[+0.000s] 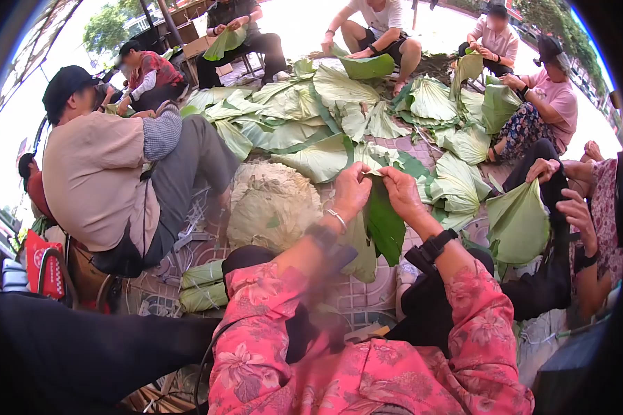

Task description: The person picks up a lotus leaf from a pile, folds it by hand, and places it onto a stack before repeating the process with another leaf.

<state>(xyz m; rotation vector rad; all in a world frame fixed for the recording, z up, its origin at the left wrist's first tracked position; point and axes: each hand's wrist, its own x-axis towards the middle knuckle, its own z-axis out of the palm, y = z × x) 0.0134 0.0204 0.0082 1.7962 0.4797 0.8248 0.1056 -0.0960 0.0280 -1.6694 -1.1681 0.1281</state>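
Both my hands pinch the upper edge of a large green lotus leaf [385, 221], which hangs down in front of me. My left hand [351, 188], with a bracelet at its wrist, is closed on the leaf's edge. Close beside it, my right hand [402, 190] grips the same edge, fingers closed. The leaf's dark green side faces right and a paler part hangs to the left. Just left of my left forearm lies a round stack of pale, dry leaves [273, 206]. Beyond my hands, a broad pile of lotus leaves [311, 158] covers the ground.
People sit around the pile; one person [104, 166] is close on my left. At my right, another person's hand [543, 170] holds a lotus leaf [519, 225]. Rolled leaf bundles [204, 285] lie on the paving at lower left. A red bag [45, 266] stands at far left.
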